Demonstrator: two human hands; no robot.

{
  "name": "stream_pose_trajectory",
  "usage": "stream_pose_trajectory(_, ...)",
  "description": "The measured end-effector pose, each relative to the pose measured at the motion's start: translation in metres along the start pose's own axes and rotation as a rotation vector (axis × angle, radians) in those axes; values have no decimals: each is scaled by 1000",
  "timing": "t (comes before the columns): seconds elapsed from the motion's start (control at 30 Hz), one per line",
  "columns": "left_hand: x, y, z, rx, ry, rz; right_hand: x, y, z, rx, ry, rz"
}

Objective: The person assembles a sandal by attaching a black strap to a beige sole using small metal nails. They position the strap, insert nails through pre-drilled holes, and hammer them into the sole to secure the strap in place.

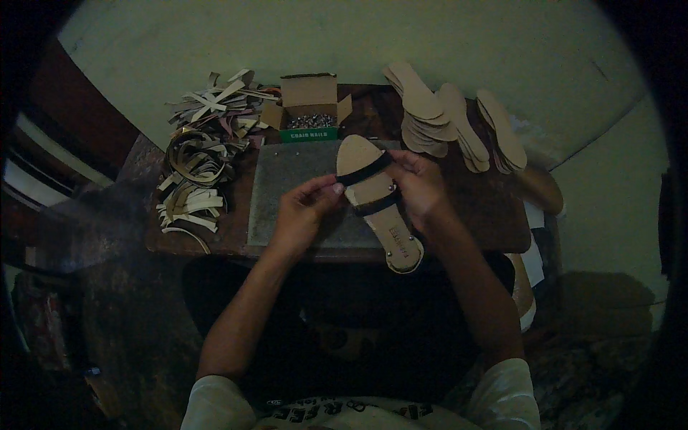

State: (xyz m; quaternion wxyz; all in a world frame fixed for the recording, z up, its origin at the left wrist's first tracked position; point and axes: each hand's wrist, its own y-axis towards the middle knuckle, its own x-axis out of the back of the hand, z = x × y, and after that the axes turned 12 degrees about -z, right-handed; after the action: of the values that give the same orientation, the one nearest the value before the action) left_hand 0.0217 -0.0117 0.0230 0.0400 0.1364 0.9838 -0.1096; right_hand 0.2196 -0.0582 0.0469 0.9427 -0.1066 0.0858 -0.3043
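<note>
Between my two hands is a sandal (376,190), its tan sole tilted with the toe end up and away from me. Two dark straps cross it, and a few shiny nail heads show along its edges and near the heel. My left hand (304,208) pinches the left end of the front strap with thumb and fingertips. At the other side my right hand (419,186) grips the sole's edge beside that strap, fingers partly hidden behind. Beneath the sandal lies a grey slab (283,190) with a few small nails on it.
An opened cardboard box (308,134) of small nails stands behind the slab on the dark wooden table (487,222). Strap strips (197,165) heap up at left. Tan insoles (423,107) lie stacked at right. Beyond the table's right edge, another person's arm (539,190) shows.
</note>
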Motion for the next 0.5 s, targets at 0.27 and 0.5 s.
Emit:
stream_pose_trajectory(0.27, 2, 5, 5, -23, -60, -35, 1, 9, -15, 136, -139, -9)
stream_pose_trajectory(0.5, -1, 4, 4, -105, -51, -104, -3, 2, -10, 124, -155, -24)
